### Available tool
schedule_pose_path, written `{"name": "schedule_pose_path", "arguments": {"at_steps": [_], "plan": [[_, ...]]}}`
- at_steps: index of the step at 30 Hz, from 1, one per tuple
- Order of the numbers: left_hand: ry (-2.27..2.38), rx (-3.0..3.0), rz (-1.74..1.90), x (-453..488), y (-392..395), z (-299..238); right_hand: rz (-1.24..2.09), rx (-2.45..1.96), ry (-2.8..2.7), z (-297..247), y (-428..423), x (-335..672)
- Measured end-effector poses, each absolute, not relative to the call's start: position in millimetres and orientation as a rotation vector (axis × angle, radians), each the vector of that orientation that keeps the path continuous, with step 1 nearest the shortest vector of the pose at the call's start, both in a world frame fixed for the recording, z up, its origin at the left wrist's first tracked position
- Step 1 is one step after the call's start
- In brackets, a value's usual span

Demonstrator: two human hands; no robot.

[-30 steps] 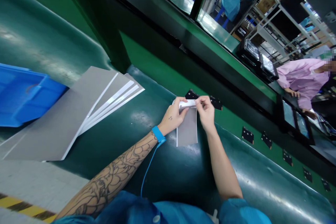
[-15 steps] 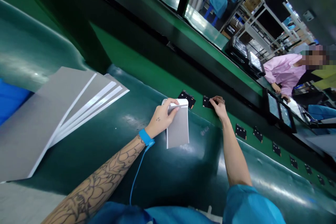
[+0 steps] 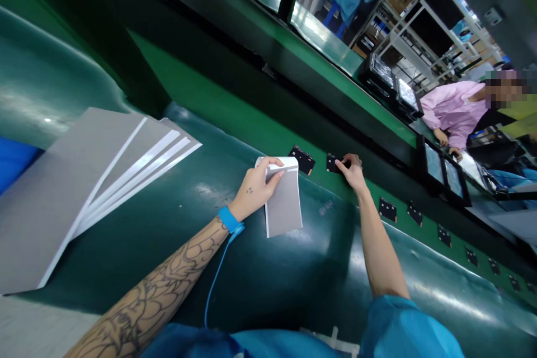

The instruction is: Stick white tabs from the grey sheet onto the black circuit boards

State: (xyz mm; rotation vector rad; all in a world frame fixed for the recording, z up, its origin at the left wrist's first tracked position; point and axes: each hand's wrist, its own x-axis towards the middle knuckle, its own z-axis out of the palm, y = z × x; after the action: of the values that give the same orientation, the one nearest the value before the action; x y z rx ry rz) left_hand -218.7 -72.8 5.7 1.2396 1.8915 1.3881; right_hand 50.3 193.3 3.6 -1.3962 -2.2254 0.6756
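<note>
My left hand (image 3: 259, 187) pinches a small grey sheet (image 3: 284, 207) with white edges near its top, thumb on the front. The sheet's white upper end curls over, and its lower part hangs above the dark green mat. Further right, my right hand (image 3: 351, 170) has its thumb and fingers closed on the right side of a black circuit board (image 3: 331, 163), which lies at the green conveyor belt. The fingertips hide part of that board. Just beyond the small sheet lies another black circuit board (image 3: 302, 159), untouched. A blue wrist strap (image 3: 229, 219) circles my left wrist.
Large grey sheets (image 3: 79, 179) with white edges lie fanned on the mat (image 3: 176, 257) at left. Several more circuit boards (image 3: 388, 210) line the belt (image 3: 218, 112) to the right. Across the line, a person in pink (image 3: 453, 106) works beside black trays (image 3: 444, 170).
The boards on the belt have shifted slightly right relative to the small sheet. My right hand has moved slightly right with its board. My left hand keeps its grip; the view has shifted a little.
</note>
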Motion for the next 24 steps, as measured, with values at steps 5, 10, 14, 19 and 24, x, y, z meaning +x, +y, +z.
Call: {"name": "schedule_pose_path", "arguments": {"at_steps": [5, 10, 14, 19, 24], "plan": [[1.868, 1.240, 1.402, -217.4, -71.6, 6.3, 0.864, -1.455, -1.712, 6.9, 188.2, 52.0], [1.851, 1.243, 1.406, -215.4, -69.9, 5.1, 0.730, -1.250, -1.798, 23.4, 144.4, 26.0], [1.839, 1.249, 1.406, -214.7, -69.0, 3.8, 0.856, -0.806, -2.204, 43.1, 80.9, -21.3], [1.781, 1.279, 1.421, -216.0, -67.3, 0.5, 0.864, -0.521, -2.363, 43.7, 38.3, -68.7], [1.760, 1.317, 1.414, -215.7, -63.9, -4.1, 0.782, -0.565, -2.429, 34.4, 37.8, -77.9]]}}
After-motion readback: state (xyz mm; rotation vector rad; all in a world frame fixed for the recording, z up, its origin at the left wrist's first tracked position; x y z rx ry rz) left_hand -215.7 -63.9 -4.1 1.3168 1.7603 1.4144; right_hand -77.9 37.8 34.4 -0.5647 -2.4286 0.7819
